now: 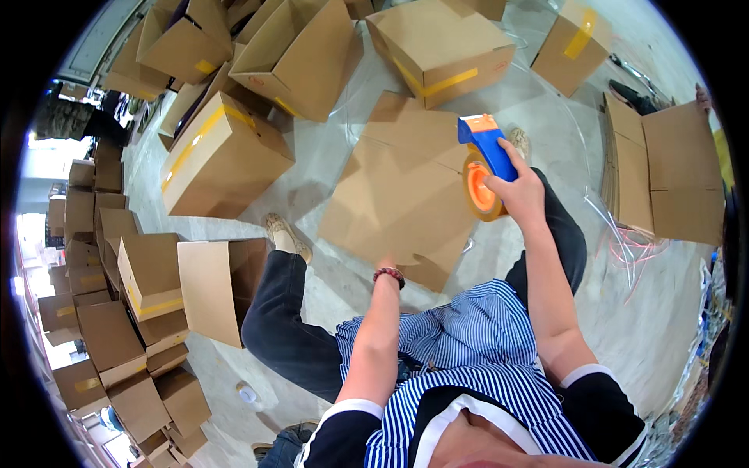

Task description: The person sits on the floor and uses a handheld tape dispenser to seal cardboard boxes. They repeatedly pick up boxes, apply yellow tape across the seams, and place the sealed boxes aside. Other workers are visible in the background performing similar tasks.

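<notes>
My right hand [519, 192] grips a blue and orange tape dispenser [496, 153] above the floor. It carries a roll of tape [468, 186] on an orange hub. Between my legs is a brown cardboard carton [404, 193], with its fold creases and flaps showing. My left hand [386, 261], beyond a dark red bead bracelet [388, 275], reaches to the carton's near part. Its fingers are blurred against the cardboard, so their grip cannot be made out.
Ahead stand a taped carton [462, 55] and an open carton [304, 64]; another taped carton [216, 164] is at left. Cartons are piled along the left [111, 333]. At right, another person's hand [701, 96] touches folded cartons [679, 158] near loose straps [629, 248].
</notes>
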The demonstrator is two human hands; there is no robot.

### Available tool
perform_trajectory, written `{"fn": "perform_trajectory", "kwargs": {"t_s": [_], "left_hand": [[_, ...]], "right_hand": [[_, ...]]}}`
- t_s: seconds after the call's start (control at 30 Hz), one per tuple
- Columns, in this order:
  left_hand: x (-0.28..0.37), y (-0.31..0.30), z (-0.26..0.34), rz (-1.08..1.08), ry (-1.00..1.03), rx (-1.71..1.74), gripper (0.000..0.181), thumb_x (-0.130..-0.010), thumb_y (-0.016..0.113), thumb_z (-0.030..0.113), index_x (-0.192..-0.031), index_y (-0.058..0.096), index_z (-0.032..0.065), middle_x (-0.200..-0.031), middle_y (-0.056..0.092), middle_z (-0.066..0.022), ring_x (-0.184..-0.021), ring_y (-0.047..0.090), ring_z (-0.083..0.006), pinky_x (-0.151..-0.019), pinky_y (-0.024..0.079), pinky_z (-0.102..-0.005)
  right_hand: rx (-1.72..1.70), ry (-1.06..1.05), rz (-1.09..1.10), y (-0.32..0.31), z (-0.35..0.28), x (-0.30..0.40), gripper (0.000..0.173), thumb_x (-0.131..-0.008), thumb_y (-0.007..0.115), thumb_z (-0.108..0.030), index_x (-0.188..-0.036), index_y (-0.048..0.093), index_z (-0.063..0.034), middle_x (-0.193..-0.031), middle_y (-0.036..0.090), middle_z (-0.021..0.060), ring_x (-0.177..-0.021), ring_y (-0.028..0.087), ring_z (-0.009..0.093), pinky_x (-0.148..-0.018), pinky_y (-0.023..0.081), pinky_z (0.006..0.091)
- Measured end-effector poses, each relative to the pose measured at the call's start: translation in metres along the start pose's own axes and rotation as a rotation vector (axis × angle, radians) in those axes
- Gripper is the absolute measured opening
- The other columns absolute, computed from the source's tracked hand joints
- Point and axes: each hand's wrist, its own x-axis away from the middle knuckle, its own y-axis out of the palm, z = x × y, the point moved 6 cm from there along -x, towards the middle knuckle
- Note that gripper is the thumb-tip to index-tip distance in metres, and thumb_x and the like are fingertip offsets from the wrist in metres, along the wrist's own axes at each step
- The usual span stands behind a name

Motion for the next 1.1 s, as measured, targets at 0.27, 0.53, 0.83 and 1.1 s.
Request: {"fn": "perform_trajectory", "kwargs": {"t_s": [0.27,0.53,0.83,1.1], "left_hand": [[-0.057,-0.005,-0.022,-0.190,-0.320,0.388,0.047,-0.080,0.046,0.045,-0.111,0.044,0.0090,-0.107,0.051,-0.0122,-0.087,0.051,-0.0279,-0.066,0.045,-0.0406],[0.026,-0.003,0.027,-0.299,0.021,0.640,0.035,-0.079,0.056,0.033,-0.103,0.052,0.0073,-0.089,0.059,-0.0085,-0.073,0.060,-0.0218,-0.054,0.050,-0.0360],[0.231,-0.097,0.117,-0.299,1.113,0.592,0.027,-0.082,0.050,0.013,-0.097,0.053,-0.0092,-0.087,0.059,-0.0138,-0.078,0.058,-0.0220,-0.066,0.048,-0.0323],[0.199,-0.049,-0.001,-0.186,1.263,-0.795,0.064,-0.062,0.067,0.017,-0.120,0.041,0.0060,-0.123,0.039,-0.0197,-0.107,0.045,-0.0352,-0.089,0.039,-0.0408]], "right_hand": [[0.038,-0.127,-0.079,0.022,-0.022,0.015,0.056,-0.061,0.064,-0.029,-0.115,0.051,-0.0195,-0.092,0.059,0.0147,-0.082,0.058,0.027,-0.075,0.046,0.0328],[0.122,-0.059,-0.246,0.031,-0.026,0.018,0.055,-0.063,0.062,-0.036,-0.115,0.050,-0.0213,-0.090,0.057,0.0139,-0.080,0.057,0.029,-0.072,0.046,0.0337],[-0.211,-0.051,-0.080,0.019,-0.013,0.001,0.039,-0.071,0.059,-0.043,-0.101,0.061,-0.0181,-0.089,0.062,0.0118,-0.080,0.059,0.024,-0.072,0.045,0.0314],[-0.377,-0.159,-0.017,0.016,-0.028,0.023,0.031,-0.077,0.056,-0.037,-0.093,0.063,-0.0117,-0.085,0.062,0.0119,-0.079,0.059,0.027,-0.071,0.045,0.0320]]}}
